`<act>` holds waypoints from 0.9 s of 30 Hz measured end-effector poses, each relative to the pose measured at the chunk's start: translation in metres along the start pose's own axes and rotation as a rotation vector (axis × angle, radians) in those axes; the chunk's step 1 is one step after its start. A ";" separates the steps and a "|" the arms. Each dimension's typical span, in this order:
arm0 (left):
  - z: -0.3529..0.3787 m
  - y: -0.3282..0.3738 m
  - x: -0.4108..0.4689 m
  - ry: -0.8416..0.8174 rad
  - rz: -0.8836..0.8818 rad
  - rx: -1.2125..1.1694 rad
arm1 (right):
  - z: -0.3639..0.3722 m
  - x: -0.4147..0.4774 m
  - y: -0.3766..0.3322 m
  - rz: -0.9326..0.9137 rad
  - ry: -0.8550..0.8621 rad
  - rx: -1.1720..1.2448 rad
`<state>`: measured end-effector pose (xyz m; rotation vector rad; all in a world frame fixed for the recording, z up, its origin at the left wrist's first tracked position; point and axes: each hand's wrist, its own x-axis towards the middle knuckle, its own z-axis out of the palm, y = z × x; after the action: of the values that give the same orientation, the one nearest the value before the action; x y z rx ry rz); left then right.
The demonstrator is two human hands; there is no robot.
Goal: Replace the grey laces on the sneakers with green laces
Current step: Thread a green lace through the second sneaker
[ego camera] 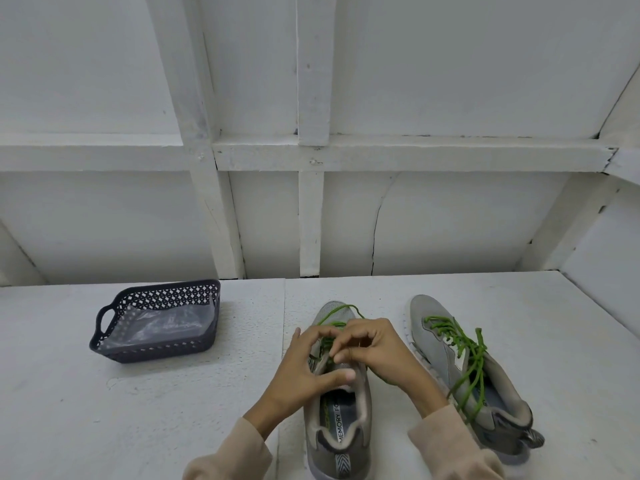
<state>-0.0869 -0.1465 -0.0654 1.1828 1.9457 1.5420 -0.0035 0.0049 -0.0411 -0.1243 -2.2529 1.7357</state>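
Observation:
Two grey sneakers stand on the white table. The left sneaker [337, 427] points away from me, and a green lace [337, 311] loops over its toe. My left hand [304, 365] and my right hand [372, 344] meet over its eyelets, fingers pinched on the green lace; the eyelets are mostly hidden under them. The right sneaker [440, 348] lies tilted to the right of my hands, with a green lace [464, 351] threaded through it and its ends trailing loose toward the heel. No grey lace is visible.
A dark perforated plastic basket [104, 327] holding a clear plastic bag [162, 323] sits at the left of the table. A white wall with wooden framing [311, 150] rises right behind the table's far edge.

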 end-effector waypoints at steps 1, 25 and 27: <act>0.004 0.000 0.002 0.014 0.014 0.007 | 0.001 0.000 -0.002 0.007 0.000 -0.008; 0.016 -0.019 0.007 0.134 0.038 0.089 | -0.018 0.080 -0.168 -0.483 0.180 0.765; 0.015 -0.019 0.007 0.140 0.039 0.084 | -0.017 0.090 -0.173 -0.462 0.214 0.757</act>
<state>-0.0867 -0.1323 -0.0863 1.1821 2.1076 1.6168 -0.0654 -0.0041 0.1440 0.3279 -1.2273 2.0348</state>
